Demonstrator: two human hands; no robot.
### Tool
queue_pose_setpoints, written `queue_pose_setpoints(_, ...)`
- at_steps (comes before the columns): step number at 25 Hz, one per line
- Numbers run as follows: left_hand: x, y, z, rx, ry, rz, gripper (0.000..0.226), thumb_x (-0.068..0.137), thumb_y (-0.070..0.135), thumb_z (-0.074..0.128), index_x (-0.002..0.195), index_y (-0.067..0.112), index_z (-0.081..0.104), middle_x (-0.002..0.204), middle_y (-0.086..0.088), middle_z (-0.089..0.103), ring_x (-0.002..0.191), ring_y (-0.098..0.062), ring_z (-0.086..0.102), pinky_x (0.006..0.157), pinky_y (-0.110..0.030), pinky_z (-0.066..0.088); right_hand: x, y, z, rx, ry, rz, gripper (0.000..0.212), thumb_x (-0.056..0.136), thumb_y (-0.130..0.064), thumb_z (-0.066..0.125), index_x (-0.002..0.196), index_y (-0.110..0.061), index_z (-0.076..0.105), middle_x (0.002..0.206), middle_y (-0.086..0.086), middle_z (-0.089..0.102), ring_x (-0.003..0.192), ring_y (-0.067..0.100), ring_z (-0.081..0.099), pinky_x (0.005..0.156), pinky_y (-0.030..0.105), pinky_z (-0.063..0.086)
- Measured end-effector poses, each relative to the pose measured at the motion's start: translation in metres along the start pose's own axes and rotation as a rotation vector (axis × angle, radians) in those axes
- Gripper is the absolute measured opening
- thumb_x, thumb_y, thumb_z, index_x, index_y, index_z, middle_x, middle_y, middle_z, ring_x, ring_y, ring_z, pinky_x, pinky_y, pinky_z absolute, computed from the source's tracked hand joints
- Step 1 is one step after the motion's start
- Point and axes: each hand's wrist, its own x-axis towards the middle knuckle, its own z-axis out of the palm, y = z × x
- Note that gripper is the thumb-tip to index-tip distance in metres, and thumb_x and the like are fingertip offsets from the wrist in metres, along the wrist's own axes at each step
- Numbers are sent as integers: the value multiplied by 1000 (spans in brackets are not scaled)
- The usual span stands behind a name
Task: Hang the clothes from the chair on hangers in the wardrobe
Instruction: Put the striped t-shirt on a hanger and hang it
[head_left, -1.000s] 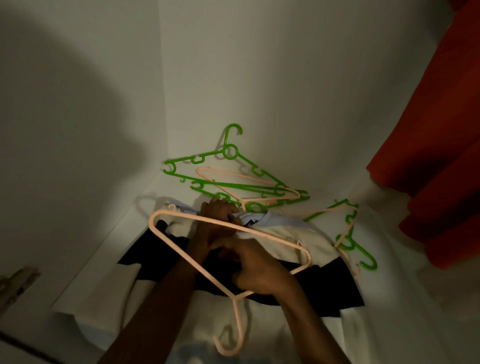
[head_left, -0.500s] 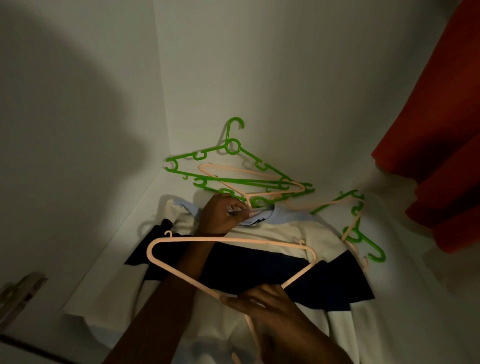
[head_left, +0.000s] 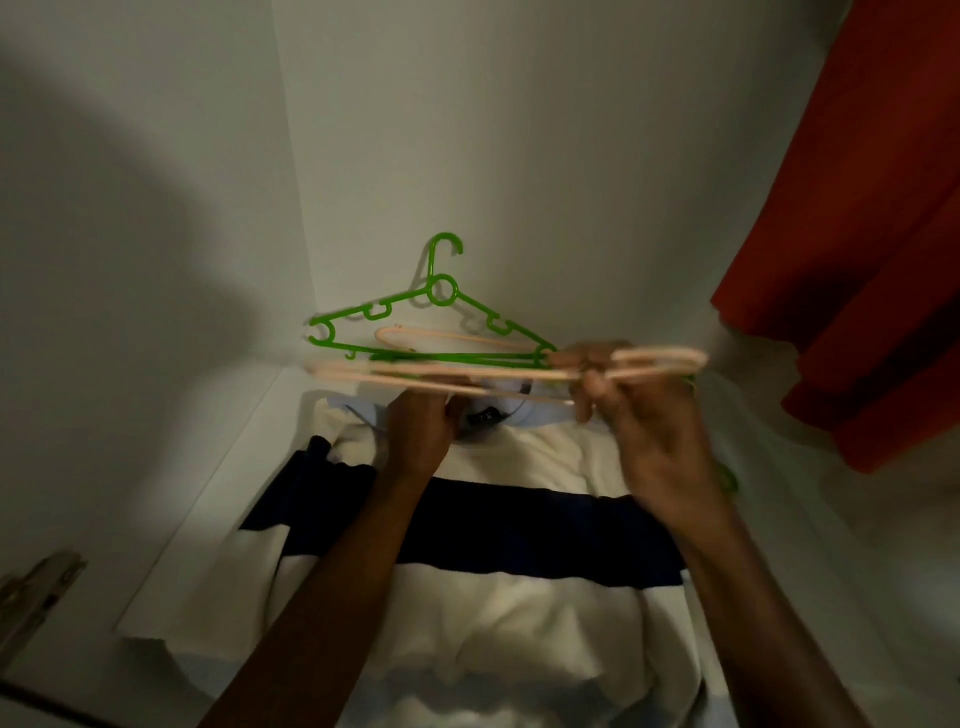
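Note:
A cream shirt (head_left: 519, 613) with a dark navy band lies spread on the white wardrobe floor (head_left: 208, 519). My left hand (head_left: 423, 431) grips the shirt's pale blue collar (head_left: 540, 413) at the far end. My right hand (head_left: 654, 431) holds a peach hanger (head_left: 467, 375) raised above the collar, seen nearly edge-on and blurred. Behind it a green hanger (head_left: 441, 322) leans against the back wall, with another peach hanger (head_left: 447, 336) lying across it.
A red garment (head_left: 857, 234) hangs at the right. A metal hinge (head_left: 36, 587) shows at the lower left edge. The wardrobe's white side and back walls close in the space. Part of another green hanger (head_left: 730, 480) peeks out behind my right wrist.
My right hand has lifted the peach hanger off the shirt and carried it up and away, toward the collar. My left hand stays at the collar. The view has moved closer.

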Motion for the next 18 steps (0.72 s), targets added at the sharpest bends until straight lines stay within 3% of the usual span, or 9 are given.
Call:
queue_pose_setpoints(1,1,-2,2,29,25,37,22,98,34,58,100,16,72,93,-6,72,85,-27,68,72,-39,55,25,-2,-6,140,89,27,24,105,-12,47,94,-1,66,81,4,62,78,16,59,76,37,45)
queue_pose_setpoints(3,3,-4,0,24,59,97,17,101,29,59,101,17,72,96,-3,70,88,-25,67,75,-41,55,72,1,-9,375,192,47,27,106,-10,44,92,-7,68,71,9,51,63,14,43,62,30,29)
queue_pose_setpoints(5,4,-5,-2,-3,99,131,17,101,28,60,100,17,73,98,-1,70,90,-23,66,77,-39,55,107,12,-1,596,196,82,31,105,-10,44,92,-9,71,71,10,46,60,14,37,60,33,19)
queue_pose_setpoints(7,7,-6,-3,-40,118,113,20,100,30,60,100,17,75,98,-1,72,91,-22,68,76,-38,55,130,24,15,770,146,156,28,102,-11,46,90,-6,71,69,6,51,58,11,40,59,32,19)
queue_pose_setpoints(10,9,-5,-6,-149,108,48,14,92,28,66,93,18,77,92,1,72,85,-20,68,71,-32,52,143,55,39,870,64,268,28,100,-14,45,89,-2,69,64,1,55,52,9,40,56,27,23)
queue_pose_setpoints(13,14,-6,-8,-212,123,-42,7,84,25,73,85,18,77,82,2,71,72,-20,65,63,-35,52,143,95,47,950,44,398,35,104,-15,42,88,0,69,57,1,47,48,10,37,50,22,30)
queue_pose_setpoints(16,15,-6,-6,-337,83,-84,5,83,23,78,85,18,78,84,4,74,74,-15,69,66,-37,57,142,123,41,973,53,545,36,104,-16,39,87,1,67,55,1,44,44,9,36,43,20,29)
queue_pose_setpoints(18,17,-4,-5,-371,69,-70,4,84,19,81,85,18,78,85,6,75,77,-7,70,69,-30,57,146,132,33,919,37,641,37,102,-15,38,85,1,66,53,0,43,41,9,34,40,20,26)
